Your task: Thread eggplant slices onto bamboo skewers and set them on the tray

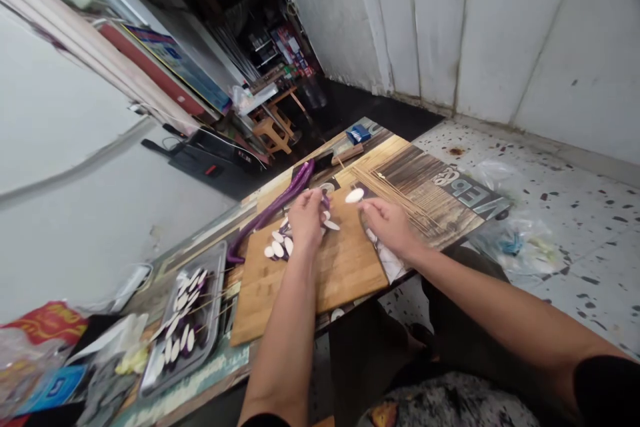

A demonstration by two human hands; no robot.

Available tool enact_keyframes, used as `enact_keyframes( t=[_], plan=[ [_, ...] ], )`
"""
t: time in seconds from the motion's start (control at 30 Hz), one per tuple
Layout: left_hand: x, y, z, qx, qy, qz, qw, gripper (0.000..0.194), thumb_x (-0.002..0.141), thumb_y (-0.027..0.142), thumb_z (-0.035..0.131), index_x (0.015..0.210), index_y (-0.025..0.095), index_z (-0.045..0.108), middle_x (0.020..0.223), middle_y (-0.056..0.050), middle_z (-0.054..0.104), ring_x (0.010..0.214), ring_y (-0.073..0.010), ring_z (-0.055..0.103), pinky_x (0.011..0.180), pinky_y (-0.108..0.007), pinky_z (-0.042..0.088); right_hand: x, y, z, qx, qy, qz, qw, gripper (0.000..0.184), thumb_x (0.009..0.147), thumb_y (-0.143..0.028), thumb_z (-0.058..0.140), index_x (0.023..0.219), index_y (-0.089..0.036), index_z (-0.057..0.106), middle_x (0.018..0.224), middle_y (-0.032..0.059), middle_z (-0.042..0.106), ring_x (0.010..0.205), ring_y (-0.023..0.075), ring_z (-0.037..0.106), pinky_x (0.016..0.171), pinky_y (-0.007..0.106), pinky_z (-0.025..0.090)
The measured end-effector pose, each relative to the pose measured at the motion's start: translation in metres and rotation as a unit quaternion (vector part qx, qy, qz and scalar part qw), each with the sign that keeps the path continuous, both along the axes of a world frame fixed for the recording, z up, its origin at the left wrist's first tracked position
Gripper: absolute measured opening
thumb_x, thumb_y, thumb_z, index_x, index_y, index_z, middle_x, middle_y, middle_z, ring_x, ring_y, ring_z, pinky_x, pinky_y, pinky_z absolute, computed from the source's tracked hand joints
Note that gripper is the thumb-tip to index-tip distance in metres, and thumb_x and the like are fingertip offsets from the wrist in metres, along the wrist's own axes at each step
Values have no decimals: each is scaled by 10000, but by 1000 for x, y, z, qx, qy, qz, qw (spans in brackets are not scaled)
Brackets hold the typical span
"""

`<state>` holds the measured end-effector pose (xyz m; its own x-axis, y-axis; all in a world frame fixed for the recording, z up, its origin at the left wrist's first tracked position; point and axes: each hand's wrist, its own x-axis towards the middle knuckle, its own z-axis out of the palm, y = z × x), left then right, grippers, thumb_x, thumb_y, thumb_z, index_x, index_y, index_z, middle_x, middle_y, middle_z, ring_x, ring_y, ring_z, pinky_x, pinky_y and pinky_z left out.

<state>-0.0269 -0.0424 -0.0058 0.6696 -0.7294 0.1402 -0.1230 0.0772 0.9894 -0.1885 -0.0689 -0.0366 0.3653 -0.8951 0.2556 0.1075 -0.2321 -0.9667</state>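
Note:
My left hand (306, 219) is closed in a pinch above the wooden cutting board (347, 260), with a bit of purple-skinned eggplant slice (325, 201) at its fingertips. Under and beside it lie several cut eggplant slices (278, 249), white inside with purple rims. My right hand (386, 221) is closed at the board's right edge. Just past its fingertips is a white oval eggplant slice (355, 195), seemingly on a thin skewer that mostly cannot be made out. Long whole purple eggplants (280, 205) rest along the board's far side.
A metal tray (220, 293) of skewered eggplant slices stands left of the board. Bare bamboo skewers (407, 197) lie on the table at right, with a small blue box (359, 134) farther back. Plastic bags (40, 353) crowd the near left. A white wall rises at left.

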Motion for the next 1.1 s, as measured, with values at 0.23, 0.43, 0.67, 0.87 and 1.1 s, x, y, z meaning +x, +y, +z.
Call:
enact_keyframes(
  t=[0.23,0.43,0.67,0.87,1.1],
  plan=[
    [-6,-2,0,-79,99,-48,991,254,636,298,739,775,136,603,605,35,584,475,-31,473,438,-138,334,-23,25,-14,-4,11,89,996,320,852,-356,470,939,-119,667,548,-16,504,545,117,473,512,228,358],
    [-3,-5,3,-63,212,-31,975,166,734,245,673,779,127,565,616,2,616,536,-63,585,531,-152,461,-23,23,-17,-12,21,98,995,318,856,-367,476,940,-117,654,573,-7,507,572,121,482,507,228,355],
    [2,1,5,-62,244,-77,965,142,767,248,650,794,130,576,783,-43,674,671,-99,651,571,-157,491,-23,26,-15,-37,60,102,992,314,855,-361,474,936,-123,662,565,-9,510,562,123,486,521,234,365],
    [4,5,6,-55,256,-101,960,116,798,154,596,908,125,621,882,-67,691,848,-146,666,716,-205,522,-22,25,-15,-51,82,95,991,334,855,-358,464,958,-109,662,525,-20,476,532,121,473,516,238,369],
    [4,6,7,-67,268,-142,951,140,817,103,547,938,91,615,969,-114,685,929,-197,654,856,-311,512,-22,25,-17,-25,66,87,994,356,846,-392,483,972,-112,664,536,-11,503,555,134,498,522,246,387]
  ],
)
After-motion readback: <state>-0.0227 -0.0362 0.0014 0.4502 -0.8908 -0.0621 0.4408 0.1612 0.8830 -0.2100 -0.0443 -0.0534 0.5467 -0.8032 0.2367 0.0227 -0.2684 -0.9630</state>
